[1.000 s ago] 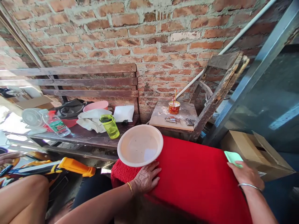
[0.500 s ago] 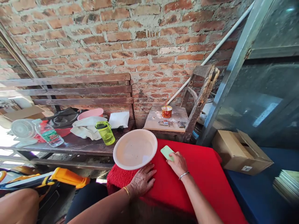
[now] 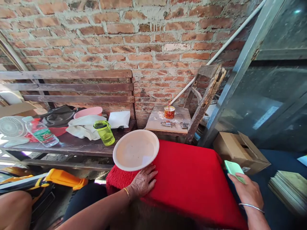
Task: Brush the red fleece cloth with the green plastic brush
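Note:
My right hand (image 3: 249, 193) is closed around the lower end of a mint-green phone (image 3: 233, 170), holding it up at the right, past the edge of the red cloth (image 3: 187, 179). My left hand (image 3: 144, 182) lies flat on that cloth with its fingers apart, close against the near rim of a pale plastic basin (image 3: 136, 150). The basin stands at the cloth's left end and its inside shows a few dark specks. Whether the left fingertips touch the rim, I cannot tell.
On the wooden bench (image 3: 79, 148) stand a green drinking bottle (image 3: 105, 133), a water bottle (image 3: 43, 132), a white cloth (image 3: 83, 127) and a small fan (image 3: 11, 126). Padlocks (image 3: 167, 124) and an incense tin (image 3: 169, 112) occupy a chair. Right are a cardboard box (image 3: 241, 153) and stacked papers (image 3: 289, 188).
My right hand has lifted the phone off the red cloth and carried it right, over the blue surface. My left hand stays beside the basin. The view has shifted slightly.

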Demonstrator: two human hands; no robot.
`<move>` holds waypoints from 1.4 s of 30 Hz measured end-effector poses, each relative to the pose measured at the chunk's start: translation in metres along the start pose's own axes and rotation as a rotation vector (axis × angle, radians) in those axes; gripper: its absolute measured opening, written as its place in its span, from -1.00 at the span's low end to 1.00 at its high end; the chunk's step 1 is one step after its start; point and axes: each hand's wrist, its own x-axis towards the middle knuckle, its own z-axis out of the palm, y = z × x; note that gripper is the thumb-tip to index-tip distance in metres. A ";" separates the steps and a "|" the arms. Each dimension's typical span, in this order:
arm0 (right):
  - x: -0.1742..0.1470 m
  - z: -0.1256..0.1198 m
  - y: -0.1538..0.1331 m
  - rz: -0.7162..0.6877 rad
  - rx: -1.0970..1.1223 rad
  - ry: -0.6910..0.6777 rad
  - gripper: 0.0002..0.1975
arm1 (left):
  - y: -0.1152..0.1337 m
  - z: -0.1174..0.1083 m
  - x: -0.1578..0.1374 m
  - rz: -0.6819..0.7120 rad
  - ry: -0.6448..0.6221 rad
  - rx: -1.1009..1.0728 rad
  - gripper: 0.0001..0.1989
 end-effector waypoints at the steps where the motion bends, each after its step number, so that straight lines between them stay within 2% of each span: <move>1: -0.011 0.007 -0.017 -0.031 0.059 -0.025 -0.46 | 0.000 0.000 0.000 0.000 0.003 0.002 -0.62; 3: -0.039 0.024 -0.061 -0.155 0.170 -0.108 -0.54 | -0.001 0.000 -0.001 -0.001 0.008 0.007 -0.63; 6: -0.085 0.048 -0.127 -0.494 0.236 -0.252 -0.72 | 0.000 -0.003 0.000 -0.003 0.000 0.023 -0.63; 8: -0.107 0.057 -0.154 -0.631 0.188 -0.326 -0.79 | 0.001 -0.006 0.001 -0.001 -0.014 0.034 -0.63; 10: -0.112 0.059 -0.160 -0.669 0.112 -0.362 -0.80 | 0.002 -0.008 0.001 0.004 -0.021 0.035 -0.63; 13: -0.086 0.050 -0.126 -0.557 0.018 -0.312 -0.76 | 0.001 -0.009 0.001 0.013 -0.021 0.031 -0.63; 15: -0.057 0.035 -0.082 -0.368 -0.038 -0.246 -0.69 | 0.001 -0.009 0.001 0.016 -0.018 0.033 -0.63; 17: -0.031 0.015 -0.034 -0.116 -0.119 -0.185 -0.58 | 0.001 -0.008 0.001 0.017 -0.013 0.029 -0.63; 19: -0.015 -0.003 0.005 0.092 -0.200 -0.094 -0.46 | 0.001 -0.008 0.001 0.015 -0.009 0.019 -0.63; 20: -0.011 -0.010 0.017 0.155 -0.208 -0.051 -0.43 | 0.002 -0.008 0.001 0.013 -0.008 0.012 -0.63; 22: -0.012 -0.015 0.021 0.178 -0.141 -0.005 -0.41 | 0.002 -0.009 0.002 0.010 -0.007 0.000 -0.63; 24: -0.022 -0.007 0.000 0.080 -0.003 -0.020 -0.45 | 0.002 -0.010 0.002 0.010 -0.005 -0.005 -0.62; 28: -0.067 0.031 -0.086 -0.311 0.260 -0.193 -0.63 | 0.003 -0.011 0.002 0.013 -0.003 0.005 -0.63; 31: -0.103 0.053 -0.142 -0.579 0.259 -0.375 -0.79 | 0.003 -0.011 0.003 0.013 -0.009 0.012 -0.64; 33: -0.111 0.058 -0.158 -0.645 0.187 -0.415 -0.83 | 0.004 -0.012 0.003 0.011 -0.013 0.013 -0.64; 35: -0.102 0.055 -0.150 -0.605 0.127 -0.388 -0.81 | 0.004 -0.013 0.003 0.008 -0.019 0.013 -0.64; 37: -0.079 0.044 -0.121 -0.476 0.085 -0.337 -0.74 | 0.005 -0.013 0.004 0.006 -0.025 0.013 -0.64; 42: -0.017 -0.004 -0.018 0.085 -0.170 -0.154 -0.46 | 0.006 -0.013 0.003 0.010 -0.020 -0.002 -0.63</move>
